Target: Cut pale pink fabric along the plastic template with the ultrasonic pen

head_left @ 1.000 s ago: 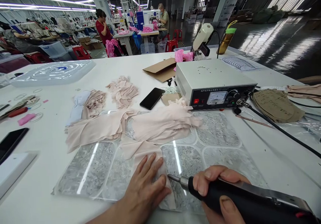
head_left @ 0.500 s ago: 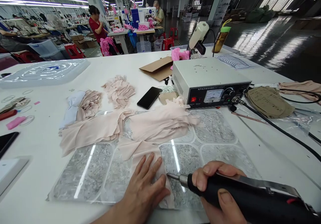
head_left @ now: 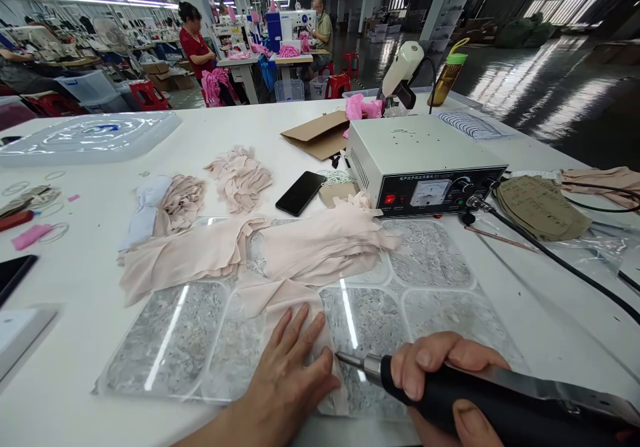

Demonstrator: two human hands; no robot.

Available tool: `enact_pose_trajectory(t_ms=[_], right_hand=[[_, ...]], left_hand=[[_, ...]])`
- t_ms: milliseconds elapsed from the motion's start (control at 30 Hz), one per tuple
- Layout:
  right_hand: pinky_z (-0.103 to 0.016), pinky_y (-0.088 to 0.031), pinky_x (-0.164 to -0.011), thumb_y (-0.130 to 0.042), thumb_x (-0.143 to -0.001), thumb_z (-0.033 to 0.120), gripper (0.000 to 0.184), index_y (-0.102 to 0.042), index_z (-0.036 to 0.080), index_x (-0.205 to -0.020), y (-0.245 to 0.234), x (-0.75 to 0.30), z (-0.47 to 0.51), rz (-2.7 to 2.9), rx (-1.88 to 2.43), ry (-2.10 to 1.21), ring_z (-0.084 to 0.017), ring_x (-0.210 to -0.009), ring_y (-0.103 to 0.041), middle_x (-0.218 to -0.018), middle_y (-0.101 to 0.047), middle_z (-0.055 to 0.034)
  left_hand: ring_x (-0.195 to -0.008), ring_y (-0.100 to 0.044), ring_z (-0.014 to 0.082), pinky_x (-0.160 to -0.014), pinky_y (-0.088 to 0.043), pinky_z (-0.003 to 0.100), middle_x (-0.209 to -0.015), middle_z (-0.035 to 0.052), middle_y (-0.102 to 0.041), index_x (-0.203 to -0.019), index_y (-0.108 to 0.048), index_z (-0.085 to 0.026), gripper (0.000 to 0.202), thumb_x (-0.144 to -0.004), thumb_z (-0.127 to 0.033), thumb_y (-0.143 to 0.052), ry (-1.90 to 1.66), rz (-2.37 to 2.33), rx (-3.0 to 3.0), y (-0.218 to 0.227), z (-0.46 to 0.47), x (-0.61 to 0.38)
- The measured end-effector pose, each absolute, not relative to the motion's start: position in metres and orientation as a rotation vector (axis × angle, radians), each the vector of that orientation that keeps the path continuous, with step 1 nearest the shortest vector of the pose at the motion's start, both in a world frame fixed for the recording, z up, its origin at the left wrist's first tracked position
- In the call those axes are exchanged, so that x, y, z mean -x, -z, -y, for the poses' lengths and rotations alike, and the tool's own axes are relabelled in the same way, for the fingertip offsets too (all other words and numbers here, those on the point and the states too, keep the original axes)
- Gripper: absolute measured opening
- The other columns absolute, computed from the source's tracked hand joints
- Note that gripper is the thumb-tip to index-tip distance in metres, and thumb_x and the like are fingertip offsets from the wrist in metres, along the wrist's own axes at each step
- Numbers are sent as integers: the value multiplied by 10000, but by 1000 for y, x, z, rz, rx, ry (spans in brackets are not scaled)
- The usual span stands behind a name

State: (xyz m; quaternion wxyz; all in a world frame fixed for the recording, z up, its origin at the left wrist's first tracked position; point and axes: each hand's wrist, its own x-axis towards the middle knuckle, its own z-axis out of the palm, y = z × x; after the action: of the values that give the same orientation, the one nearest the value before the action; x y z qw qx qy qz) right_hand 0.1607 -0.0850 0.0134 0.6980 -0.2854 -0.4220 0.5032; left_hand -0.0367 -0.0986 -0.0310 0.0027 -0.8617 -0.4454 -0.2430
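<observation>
My left hand (head_left: 293, 373) lies flat with fingers spread, pressing a beige fabric piece (head_left: 295, 293) onto a grey marble-patterned board (head_left: 165, 347). In my right hand (head_left: 445, 373) is a black handheld ultrasonic tool (head_left: 505, 403), fingers wrapped around its body. Its slim metal tip touches or sits very close to the fabric's right edge, beside my left thumb; I cannot tell which. Behind my hands, a stack of beige fabric pieces (head_left: 320, 250) and another beige stack (head_left: 190, 253) lie across the board's far part.
Past the board stands a control box (head_left: 425, 160) with a dial, its black cable (head_left: 560, 253) running right. A phone (head_left: 300, 193), crumpled beige fabric (head_left: 240, 177), cardboard (head_left: 317, 135) and a bottle (head_left: 447, 77) are on the table. Two people work at sewing stations beyond.
My right hand and the tool have shifted slightly right and down, with the tip still by the fabric's edge. My left hand stays in place. The person in red has lowered their hands.
</observation>
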Motion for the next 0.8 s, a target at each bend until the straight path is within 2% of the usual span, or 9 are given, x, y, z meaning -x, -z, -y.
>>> enact_pose_trajectory(t_ms=[300, 500, 800], right_hand=[[-341, -521, -562, -527, -910, 297, 99, -521, 267, -1004, -7, -159, 85, 977, 641, -1124, -133, -625, -563, -831, -515, 11], [-330, -523, -552, -549, -904, 294, 59, -502, 263, -922, -11, -156, 85, 990, 658, -1124, -129, -602, -563, -789, -518, 20], [-310, -531, -519, -562, -898, 287, 49, -531, 268, -931, -13, -156, 78, 1068, 617, -1105, -118, -560, -572, -765, -548, 27]], left_hand=[[-1312, -472, 339, -1058, -439, 535, -1328, 125, -588, -963, -641, -190, 142, -894, -311, -670, 723, 1396, 2705, 31, 98, 39], [-1320, -463, 331, -1076, -422, 526, -1304, 113, -606, -939, -636, -191, 150, -890, -327, -674, 787, 1381, 2658, 35, 99, 38], [-1310, -475, 345, -1015, -483, 542, -1306, 124, -606, -936, -631, -190, 152, -902, -336, -658, 785, 1383, 2651, 35, 100, 38]])
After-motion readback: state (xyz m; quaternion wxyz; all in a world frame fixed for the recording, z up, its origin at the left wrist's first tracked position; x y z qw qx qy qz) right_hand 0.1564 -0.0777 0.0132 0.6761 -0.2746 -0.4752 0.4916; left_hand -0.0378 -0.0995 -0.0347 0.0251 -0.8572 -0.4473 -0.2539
